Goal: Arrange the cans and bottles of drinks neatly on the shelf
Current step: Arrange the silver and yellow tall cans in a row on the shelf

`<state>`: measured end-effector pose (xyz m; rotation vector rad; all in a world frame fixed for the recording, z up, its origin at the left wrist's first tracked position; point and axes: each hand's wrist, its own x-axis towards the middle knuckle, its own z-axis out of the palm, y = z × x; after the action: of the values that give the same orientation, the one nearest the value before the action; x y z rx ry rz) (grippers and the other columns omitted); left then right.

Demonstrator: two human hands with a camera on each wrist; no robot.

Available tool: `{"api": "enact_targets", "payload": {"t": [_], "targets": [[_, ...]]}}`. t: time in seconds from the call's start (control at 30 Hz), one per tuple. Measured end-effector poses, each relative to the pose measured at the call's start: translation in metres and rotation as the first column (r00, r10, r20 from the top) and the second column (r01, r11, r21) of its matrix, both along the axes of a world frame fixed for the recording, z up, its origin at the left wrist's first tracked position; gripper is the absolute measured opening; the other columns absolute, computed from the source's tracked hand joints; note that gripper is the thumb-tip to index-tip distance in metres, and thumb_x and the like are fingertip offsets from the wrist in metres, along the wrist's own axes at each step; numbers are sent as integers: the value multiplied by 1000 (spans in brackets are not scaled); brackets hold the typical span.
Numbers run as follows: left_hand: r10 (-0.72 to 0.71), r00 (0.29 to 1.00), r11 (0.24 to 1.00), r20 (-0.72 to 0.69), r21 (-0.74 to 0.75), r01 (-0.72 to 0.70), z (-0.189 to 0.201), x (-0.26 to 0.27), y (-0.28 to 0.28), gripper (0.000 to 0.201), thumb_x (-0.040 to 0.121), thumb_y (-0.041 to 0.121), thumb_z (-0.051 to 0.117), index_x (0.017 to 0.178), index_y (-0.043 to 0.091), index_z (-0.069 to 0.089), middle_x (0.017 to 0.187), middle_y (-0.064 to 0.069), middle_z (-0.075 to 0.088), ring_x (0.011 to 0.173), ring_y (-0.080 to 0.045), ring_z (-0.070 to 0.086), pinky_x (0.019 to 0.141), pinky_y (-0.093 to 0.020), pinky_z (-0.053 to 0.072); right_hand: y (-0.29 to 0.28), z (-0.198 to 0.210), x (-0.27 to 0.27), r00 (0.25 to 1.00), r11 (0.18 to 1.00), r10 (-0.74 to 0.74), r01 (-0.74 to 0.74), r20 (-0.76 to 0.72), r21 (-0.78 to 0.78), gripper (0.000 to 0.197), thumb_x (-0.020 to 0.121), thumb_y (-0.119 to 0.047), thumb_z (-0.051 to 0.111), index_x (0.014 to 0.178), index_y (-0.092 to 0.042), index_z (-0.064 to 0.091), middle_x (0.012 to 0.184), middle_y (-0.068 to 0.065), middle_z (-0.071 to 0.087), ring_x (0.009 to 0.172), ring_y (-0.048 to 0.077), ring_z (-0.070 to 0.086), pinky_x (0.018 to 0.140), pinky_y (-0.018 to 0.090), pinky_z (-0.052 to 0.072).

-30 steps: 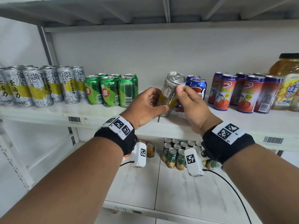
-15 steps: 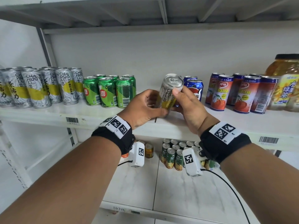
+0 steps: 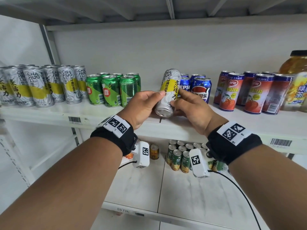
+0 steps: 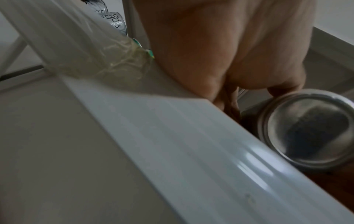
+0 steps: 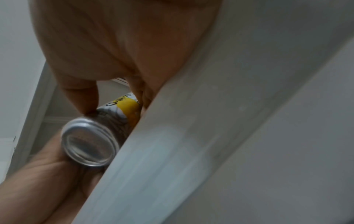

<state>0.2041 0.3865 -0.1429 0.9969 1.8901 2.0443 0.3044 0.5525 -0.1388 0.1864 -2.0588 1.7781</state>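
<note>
Both hands, left hand (image 3: pixel 141 108) and right hand (image 3: pixel 191 108), grip the tilted silver-yellow can (image 3: pixel 169 92); wrist views alone show its concave base, seemingly above the shelf (image 3: pixel 49 113) edge.

Silver-and-yellow can (image 3: pixel 169 92) — tilted, base toward the camera, above the shelf (image 3: pixel 54 113) edge — beside blue cans (image 3: pixel 198 88)

A silver can (image 3: pixel 169 93) is banded in yellow with black lettering; green cans (image 3: pixel 111 90) are seen beside red cans (image 3: pixel 227 92).

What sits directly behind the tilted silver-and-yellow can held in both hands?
Blue Pepsi cans stand behind the silver-and-yellow can. The can and the right hand cover part of that group, so its count is unclear.
</note>
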Motion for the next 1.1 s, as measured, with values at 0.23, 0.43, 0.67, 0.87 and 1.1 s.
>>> {"api": "enact_targets", "payload": {"t": [0.23, 0.43, 0.67, 0.87, 1.1], "targets": [[-3, 999, 998, -40, -67, 0, 0, 1, 2, 36, 100, 33, 72, 120, 2, 74, 112, -20, 79, 111, -40, 75, 103, -59, 58, 5, -5, 0, 998, 993, -24, 30, -56, 111, 59, 99, -11, 70, 154, -24, 51, 109, 18, 72, 97, 27, 73, 92, 45, 60], [-30, 999, 1000, 35, 1, 30, 1, 0, 2, 46, 102, 32, 69, 123, -9, 69, 121, -31, 74, 119, -52, 68, 108, -64, 53, 4, -5, 1, 998, 994, -62, 64, -26, 89, 46, 99, -12, 70, 143, -15, 60, 105, 17, 69, 91, 21, 68, 89, 37, 57], [10, 1000, 1000, 3, 2, -10, 0, -8, 0, 67, 100, 55, 68, 108, -11, 75, 100, -26, 79, 88, -33, 78, 77, -34, 63, -4, 1, 11, 999, 999, 28, -29, 39, 41, 38, 89, -18, 77, 122, -1, 70, 122, 40, 64, 95, 36, 62, 92, 56, 52], [-19, 1000, 1000, 6, -9, 19, 0, -9, 3, 73, 89, 58, 74, 99, -14, 71, 101, -33, 76, 99, -52, 75, 93, -60, 60, 1, -1, 9, 999, 998, 24, -26, 35, 64, 36, 89, -8, 78, 123, 0, 70, 122, 39, 65, 98, 41, 66, 101, 66, 49], [-44, 998, 997, 47, 58, 42, -4, -11, 2, 50, 100, 20, 74, 125, -21, 60, 119, -39, 70, 106, -44, 74, 98, -62, 60, 6, -8, 0, 999, 998, 45, -45, -7, 33, 43, 93, 0, 72, 136, -5, 66, 124, 19, 74, 119, 42, 69, 109, 56, 51]]}}
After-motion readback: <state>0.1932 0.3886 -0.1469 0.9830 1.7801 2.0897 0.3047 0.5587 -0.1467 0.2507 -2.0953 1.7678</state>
